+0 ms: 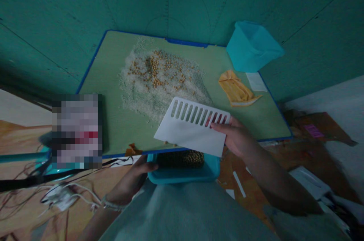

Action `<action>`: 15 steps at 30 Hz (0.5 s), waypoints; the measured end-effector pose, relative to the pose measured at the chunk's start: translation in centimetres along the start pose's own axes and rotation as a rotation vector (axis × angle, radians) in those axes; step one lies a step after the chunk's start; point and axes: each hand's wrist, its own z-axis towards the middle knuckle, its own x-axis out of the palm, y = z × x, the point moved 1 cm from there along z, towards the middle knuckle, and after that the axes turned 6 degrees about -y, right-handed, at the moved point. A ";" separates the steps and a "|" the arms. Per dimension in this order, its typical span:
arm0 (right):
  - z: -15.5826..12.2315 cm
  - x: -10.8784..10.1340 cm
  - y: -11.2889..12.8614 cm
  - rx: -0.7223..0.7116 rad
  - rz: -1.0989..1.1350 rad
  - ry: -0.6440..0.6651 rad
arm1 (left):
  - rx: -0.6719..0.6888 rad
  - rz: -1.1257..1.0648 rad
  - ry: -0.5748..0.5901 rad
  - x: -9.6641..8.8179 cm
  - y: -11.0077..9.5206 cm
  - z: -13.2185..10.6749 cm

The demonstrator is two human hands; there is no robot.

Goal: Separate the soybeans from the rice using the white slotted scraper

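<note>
My right hand (236, 136) grips a white flat scraper with a row of slots (191, 126) by its right end, tilted over the near edge of a green board (113, 82). My left hand (136, 180) holds the left rim of a teal tray (184, 174) below that edge; the tray contains yellow beans (184, 158). A spread pile of white rice mixed with yellow beans (159, 78) lies on the middle of the board, beyond the scraper.
A teal tub (251, 46) stands tilted at the board's far right corner, with an orange cloth (237, 89) and a white slip (256, 81) beside it. A blurred-out patch (76, 131) and tangled cables (62, 193) lie at left. Boxes and papers lie at right.
</note>
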 end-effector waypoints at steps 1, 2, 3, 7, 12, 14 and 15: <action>-0.1 -0.1 -0.2 -0.017 -0.016 0.006 | -0.001 0.009 -0.013 -0.1 -0.1 0.0; -0.1 -0.2 -0.3 -0.034 -0.033 0.010 | -0.003 0.012 -0.023 -0.1 -0.1 -0.1; -0.2 -0.3 -0.4 -0.045 -0.047 0.013 | -0.006 0.012 -0.031 -0.2 -0.2 -0.1; -0.1 -0.5 -0.7 -0.038 -0.066 0.038 | -0.004 -0.010 -0.032 -0.3 -0.6 -0.6; -0.4 -0.5 -0.6 -0.011 -0.089 0.086 | 0.005 -0.003 -0.070 -0.5 -0.8 -1.1; -0.6 -0.7 -0.5 -0.016 -0.121 0.116 | 0.003 -0.005 -0.098 -0.5 -0.9 -1.2; -0.7 -0.9 -0.5 -0.023 -0.148 0.134 | 0.003 -0.010 -0.109 -0.5 -1.0 -1.2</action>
